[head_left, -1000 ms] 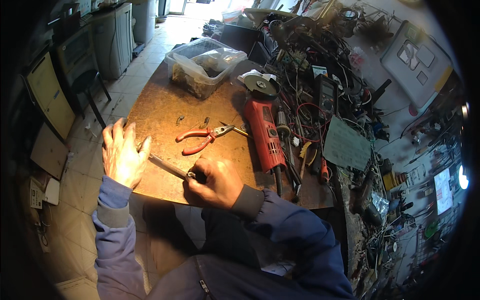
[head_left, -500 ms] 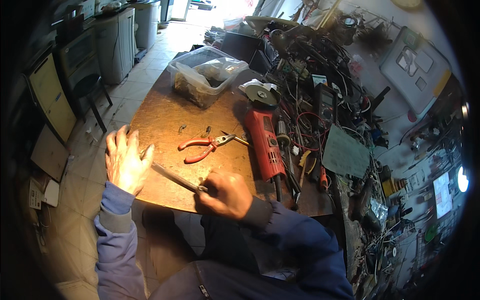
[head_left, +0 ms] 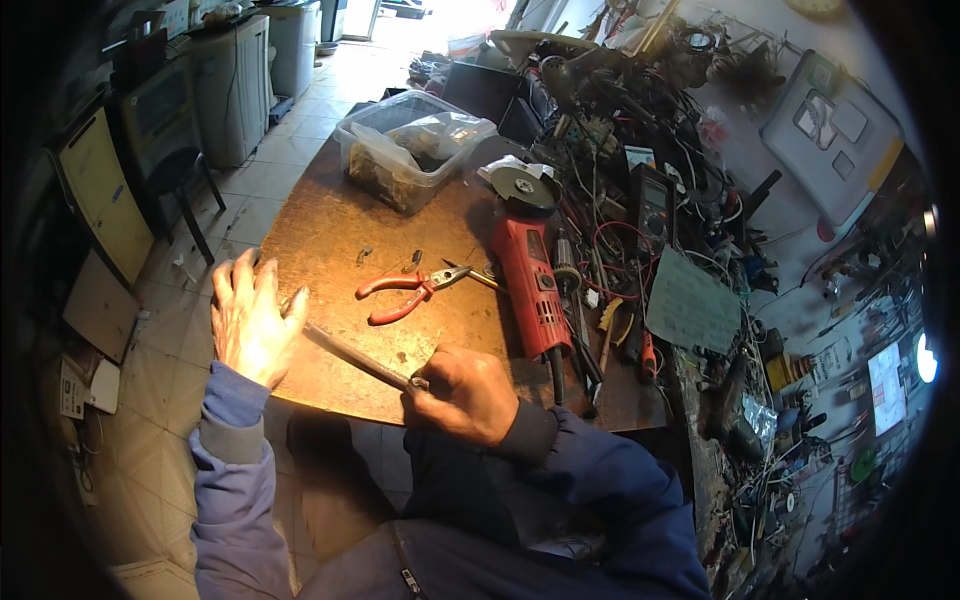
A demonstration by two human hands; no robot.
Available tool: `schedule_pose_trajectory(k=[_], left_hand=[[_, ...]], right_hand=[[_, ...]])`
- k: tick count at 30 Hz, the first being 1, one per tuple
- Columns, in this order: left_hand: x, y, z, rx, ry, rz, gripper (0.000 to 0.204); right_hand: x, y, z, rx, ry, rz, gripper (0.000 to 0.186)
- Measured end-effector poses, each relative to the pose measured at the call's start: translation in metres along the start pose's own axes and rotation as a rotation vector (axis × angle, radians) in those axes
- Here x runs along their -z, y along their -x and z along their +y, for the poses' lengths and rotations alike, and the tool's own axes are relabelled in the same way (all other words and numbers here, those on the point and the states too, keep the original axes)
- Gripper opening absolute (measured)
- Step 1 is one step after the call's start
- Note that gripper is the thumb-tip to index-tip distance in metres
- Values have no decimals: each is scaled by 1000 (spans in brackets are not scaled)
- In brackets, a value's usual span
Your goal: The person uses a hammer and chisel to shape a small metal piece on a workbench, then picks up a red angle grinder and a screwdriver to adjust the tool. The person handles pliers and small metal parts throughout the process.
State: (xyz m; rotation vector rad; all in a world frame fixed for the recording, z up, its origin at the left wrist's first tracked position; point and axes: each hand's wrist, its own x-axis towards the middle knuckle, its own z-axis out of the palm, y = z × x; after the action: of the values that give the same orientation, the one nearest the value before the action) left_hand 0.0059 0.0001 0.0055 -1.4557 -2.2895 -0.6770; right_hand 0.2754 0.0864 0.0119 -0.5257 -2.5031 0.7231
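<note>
My left hand [head_left: 252, 320] lies at the worktable's left edge, fingers bent over the table and thumb against one end of a long, narrow dark strip [head_left: 350, 357]. My right hand [head_left: 465, 395] is closed round the other end at the front edge; what is inside that fist is partly hidden. Red-handled pliers [head_left: 410, 295] lie open behind the strip, with small dark bits [head_left: 415, 258] and a thin pointed rod [head_left: 480, 276] beside them. A red angle grinder [head_left: 533, 285] lies to the right of my right hand, disc away from me.
A clear plastic tub with bags [head_left: 415, 180] stands on the back of the wooden table [head_left: 320, 220]. A heap of cables, tools and a multimeter [head_left: 655, 205] fills the right side, beside a greenish sheet [head_left: 690, 305]. A black stool [head_left: 175, 170] stands left.
My right hand has shifted rightward along the table's front with its end of the strip. My left hand keeps its place at the edge. The whole view has moved slightly downward.
</note>
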Motion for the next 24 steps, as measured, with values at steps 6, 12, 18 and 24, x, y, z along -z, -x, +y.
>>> schedule_pose_trajectory(k=[6,12,18,24], left_hand=[[0,-2,-3,37,31,-21,50],[-1,-1,-1,11,13,-24,52],[2,4,-9,11,-12,28,49],[-3,-2,-2,-29,10,14,53]], right_hand=[[-14,-27,-5,-31,-103,31,31],[8,6,-8,-69,-77,36,28],[-12,-24,-10,-24,-68,18,29],[8,5,-10,-50,-113,27,27]])
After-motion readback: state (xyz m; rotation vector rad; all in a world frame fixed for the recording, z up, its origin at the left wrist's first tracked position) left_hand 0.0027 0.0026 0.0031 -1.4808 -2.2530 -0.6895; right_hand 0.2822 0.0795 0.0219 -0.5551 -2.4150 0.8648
